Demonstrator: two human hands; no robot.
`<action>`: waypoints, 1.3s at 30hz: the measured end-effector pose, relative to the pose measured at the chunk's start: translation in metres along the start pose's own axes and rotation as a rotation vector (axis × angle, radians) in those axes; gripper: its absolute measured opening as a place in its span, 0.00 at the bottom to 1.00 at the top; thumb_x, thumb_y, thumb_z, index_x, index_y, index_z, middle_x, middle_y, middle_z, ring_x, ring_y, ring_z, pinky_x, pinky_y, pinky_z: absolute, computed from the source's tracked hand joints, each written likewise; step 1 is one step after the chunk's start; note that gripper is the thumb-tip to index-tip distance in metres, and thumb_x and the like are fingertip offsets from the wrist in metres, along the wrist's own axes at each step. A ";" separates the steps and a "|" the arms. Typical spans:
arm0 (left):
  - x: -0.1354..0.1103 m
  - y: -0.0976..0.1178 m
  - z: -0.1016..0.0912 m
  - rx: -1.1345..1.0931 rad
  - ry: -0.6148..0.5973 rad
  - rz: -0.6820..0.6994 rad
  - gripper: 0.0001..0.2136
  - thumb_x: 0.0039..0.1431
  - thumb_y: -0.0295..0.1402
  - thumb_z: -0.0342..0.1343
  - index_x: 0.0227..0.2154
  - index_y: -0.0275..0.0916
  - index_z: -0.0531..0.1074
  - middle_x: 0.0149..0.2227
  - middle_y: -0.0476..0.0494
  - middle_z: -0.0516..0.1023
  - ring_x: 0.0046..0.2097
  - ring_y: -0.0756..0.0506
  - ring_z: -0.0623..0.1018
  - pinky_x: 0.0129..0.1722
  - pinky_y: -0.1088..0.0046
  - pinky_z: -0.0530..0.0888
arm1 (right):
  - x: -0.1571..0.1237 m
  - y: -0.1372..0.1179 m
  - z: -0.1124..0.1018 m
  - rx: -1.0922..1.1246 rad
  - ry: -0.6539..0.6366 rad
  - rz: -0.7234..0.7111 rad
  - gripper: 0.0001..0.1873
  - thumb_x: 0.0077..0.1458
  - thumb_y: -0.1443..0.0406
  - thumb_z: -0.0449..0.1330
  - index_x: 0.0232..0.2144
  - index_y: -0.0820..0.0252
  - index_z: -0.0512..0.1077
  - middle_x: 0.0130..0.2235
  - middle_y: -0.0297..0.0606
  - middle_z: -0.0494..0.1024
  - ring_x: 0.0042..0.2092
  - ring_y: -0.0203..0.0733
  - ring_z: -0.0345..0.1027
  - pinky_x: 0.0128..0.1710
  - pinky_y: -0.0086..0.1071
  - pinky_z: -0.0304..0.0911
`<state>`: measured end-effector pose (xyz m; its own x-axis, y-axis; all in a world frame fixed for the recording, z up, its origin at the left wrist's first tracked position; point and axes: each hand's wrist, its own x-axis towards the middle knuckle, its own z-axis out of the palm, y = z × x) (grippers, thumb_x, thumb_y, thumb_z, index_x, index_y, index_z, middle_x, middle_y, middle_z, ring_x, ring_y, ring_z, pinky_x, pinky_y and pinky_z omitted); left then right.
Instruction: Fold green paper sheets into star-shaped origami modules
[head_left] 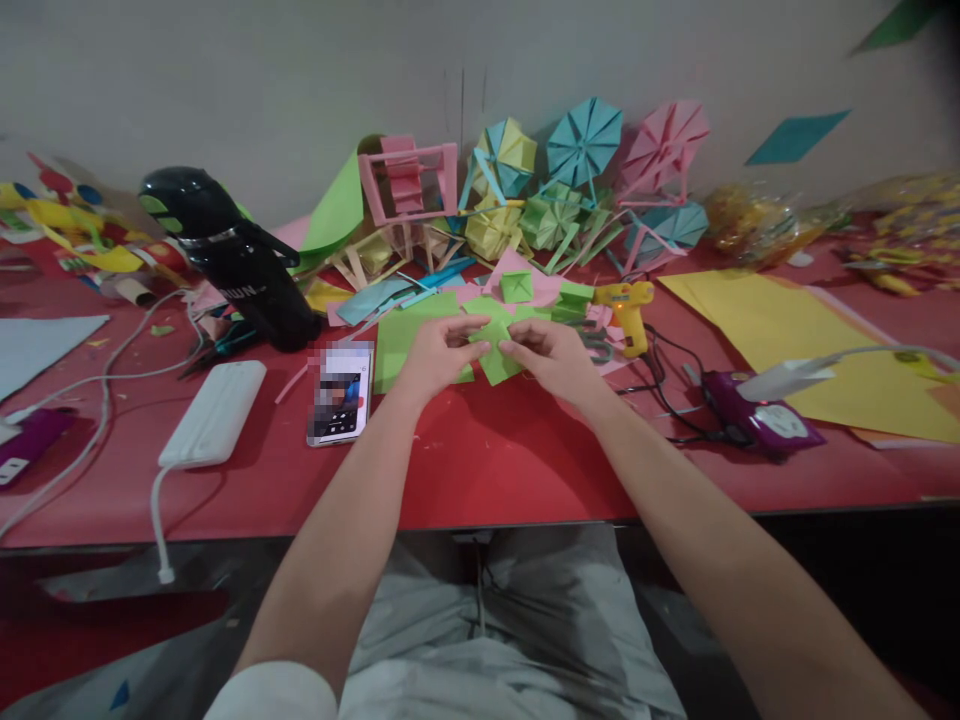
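Between my two hands is a small piece of folded green paper, held just above the front of the red table. My left hand pinches its left edge between thumb and fingers. On the other side, my right hand grips the right edge the same way. A green paper sheet lies under and beside my left hand. Just beyond the fingers rests a small folded green square on pink paper. Grey scissor handles show partly behind my right hand.
A yellow glue gun stands to the right, near a purple power strip with cables. To the left are a phone, a white power bank and a black bottle. Paper wheel models line the wall.
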<state>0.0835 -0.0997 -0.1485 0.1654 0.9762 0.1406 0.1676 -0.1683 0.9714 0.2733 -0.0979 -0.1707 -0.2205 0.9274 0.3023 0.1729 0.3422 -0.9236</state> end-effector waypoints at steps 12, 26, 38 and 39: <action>-0.001 -0.001 0.004 -0.075 0.102 0.007 0.16 0.46 0.42 0.71 0.35 0.38 0.80 0.36 0.42 0.85 0.43 0.42 0.83 0.46 0.62 0.80 | 0.001 0.000 -0.001 0.059 0.026 0.065 0.25 0.45 0.45 0.70 0.31 0.58 0.71 0.28 0.34 0.75 0.29 0.36 0.64 0.29 0.32 0.63; 0.000 -0.001 0.003 -0.089 0.101 -0.041 0.16 0.44 0.42 0.72 0.32 0.37 0.79 0.34 0.44 0.83 0.39 0.44 0.82 0.43 0.63 0.81 | 0.000 -0.003 0.000 0.088 0.003 0.079 0.23 0.45 0.47 0.71 0.29 0.57 0.70 0.29 0.33 0.73 0.30 0.36 0.64 0.30 0.32 0.62; -0.002 0.001 0.006 -0.104 0.010 -0.103 0.09 0.49 0.33 0.70 0.34 0.37 0.80 0.30 0.46 0.81 0.34 0.47 0.80 0.39 0.67 0.78 | -0.001 -0.004 0.001 0.086 0.079 0.050 0.25 0.47 0.42 0.69 0.27 0.56 0.74 0.26 0.34 0.73 0.29 0.38 0.65 0.28 0.33 0.63; -0.003 0.002 0.006 -0.110 0.007 -0.118 0.08 0.50 0.33 0.69 0.33 0.37 0.80 0.29 0.46 0.80 0.33 0.47 0.79 0.38 0.67 0.78 | -0.001 -0.004 0.000 0.090 0.085 0.047 0.24 0.48 0.43 0.69 0.27 0.56 0.75 0.26 0.34 0.73 0.29 0.38 0.64 0.28 0.33 0.63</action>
<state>0.0896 -0.1034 -0.1483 0.1445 0.9892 0.0255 0.0782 -0.0371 0.9962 0.2724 -0.1006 -0.1676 -0.1316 0.9528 0.2736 0.0938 0.2867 -0.9534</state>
